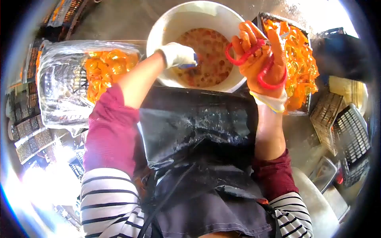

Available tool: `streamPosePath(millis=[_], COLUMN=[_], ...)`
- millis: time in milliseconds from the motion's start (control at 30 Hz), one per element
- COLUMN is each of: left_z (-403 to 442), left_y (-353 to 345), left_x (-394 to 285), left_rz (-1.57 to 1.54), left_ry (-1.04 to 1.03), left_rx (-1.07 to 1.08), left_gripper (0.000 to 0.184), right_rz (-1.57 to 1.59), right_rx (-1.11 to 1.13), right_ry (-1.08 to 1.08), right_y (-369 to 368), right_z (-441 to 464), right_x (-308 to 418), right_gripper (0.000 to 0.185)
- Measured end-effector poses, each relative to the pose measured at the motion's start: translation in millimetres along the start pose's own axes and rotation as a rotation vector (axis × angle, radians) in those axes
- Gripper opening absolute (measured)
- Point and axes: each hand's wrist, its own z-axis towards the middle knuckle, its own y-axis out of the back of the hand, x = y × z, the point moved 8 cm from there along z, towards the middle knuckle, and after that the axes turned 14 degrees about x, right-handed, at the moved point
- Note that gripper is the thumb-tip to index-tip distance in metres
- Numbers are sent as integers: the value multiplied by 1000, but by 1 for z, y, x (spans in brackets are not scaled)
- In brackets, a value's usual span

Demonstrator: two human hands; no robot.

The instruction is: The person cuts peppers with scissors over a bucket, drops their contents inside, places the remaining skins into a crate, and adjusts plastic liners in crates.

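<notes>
My left hand [178, 56], in a white glove with blue on the finger side, hangs over a big white tub [160, 27]. Its fingers look curled together, and whatever they may hold is hidden. Inside the tub, many small reddish-brown pieces [214, 51] lie in cloudy liquid. Scissors with red handles [274, 81] are in my right hand [258, 63], which wears an orange-coated glove with its palm turned up. The handle loops sit around the fingers and thumb, at the tub's right rim.
A crate of glossy orange pieces [299, 59] stands right of the tub. At left, a plastic-lined crate [59, 83] holds more orange pieces [109, 69]. Black crates [353, 131] lie at the right; others [31, 133] stand far left. A black apron [198, 119] covers my lap.
</notes>
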Motion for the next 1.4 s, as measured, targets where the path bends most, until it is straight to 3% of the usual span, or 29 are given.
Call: streamPosePath(millis=[67, 167, 200, 267, 367, 433, 567, 633, 667, 733, 767, 833, 900, 967, 1033, 1067, 1100, 1167, 1200, 1233, 1267, 1300, 1367, 1400], left_z=[37, 78, 94, 122, 133, 138, 133, 92, 63, 29, 16, -29, -81, -109, -133, -147, -148, -151, -135, -109, -101, -104, -119, -123], left_y=[-4, -27, -38, -66, -88, -93, -77, -37, -21, 7, 15, 38, 54, 73, 90, 103, 108, 116, 121, 124, 120, 124, 130, 132], left_x=[-1, -2, 4, 7, 12, 18, 30, 18, 11, 7, 9, -4, -19, -29, -51, -70, -101, -162, -189, -212, -231, -248, -243, -225], left_rz=[210, 384, 393, 551, 762, 749, 393, 174, -75, -456, -692, -938, -1288, -1007, -1191, -974, -1014, -1088, -923, -742, -685, -726, -846, -1023], left_ry=[-43, 69, 114, 80, 66, 24, -11, 58, 141, -76, -205, -360, -656, -562, -694, -708, -765, -886, -810, -872, -764, -922, -948, -1123], left_rx=[70, 232, 320, 352, 355, 265, 298, 313, 365, 184, 149, 78, 13, -74, -175, -316, -347, -402, -340, -345, -304, -325, -340, -341], left_gripper=[32, 37, 41, 33, 27, 27, 24, 24, 27, 34, 36, 42, 45, 47, 44, 44, 45, 49, 55, 61, 60, 59, 53, 50], right_rz=[-199, -410, -499, -418, -303, -330, -535, -448, -326, -83, 26, -169, -91, -204, -173, -172, -172, -75, 27, 22, 16, -92, -268, -336], right_rx=[-207, -193, -81, 36, -198, -227, 10, -46, -177, -157, -12, 69, 65, 115, -8, -32, -57, -46, 6, 24, 42, 23, -52, -99], right_ry=[101, 124, 106, 139, 105, 124, 140, 84, 46, -6, -28, 38, 58, 9, 59, 72, 81, 179, 272, 275, 279, 197, 68, 13], right_y=[0, -8, -16, -31, -20, -19, -30, -19, -7, 9, 24, -2, -2, 8, 10, 12, 17, 41, 63, 65, 66, 62, 60, 56], right_z=[-9, -9, -6, 0, -1, -3, -9, -7, -7, 0, 3, 3, 3, 4, 1, 0, 0, 10, 27, 30, 33, 28, 10, -1], right_x=[6, 15, 14, 12, 10, 9, 9, 7, 5, 2, -2, -3, -8, -4, -3, -2, -1, -11, -17, -19, -22, -24, -23, -21], right_gripper=[52, 50, 49, 41, 41, 41, 49, 53, 54, 54, 53, 50, 40, 44, 28, 28, 29, 29, 30, 30, 30, 29, 29, 29])
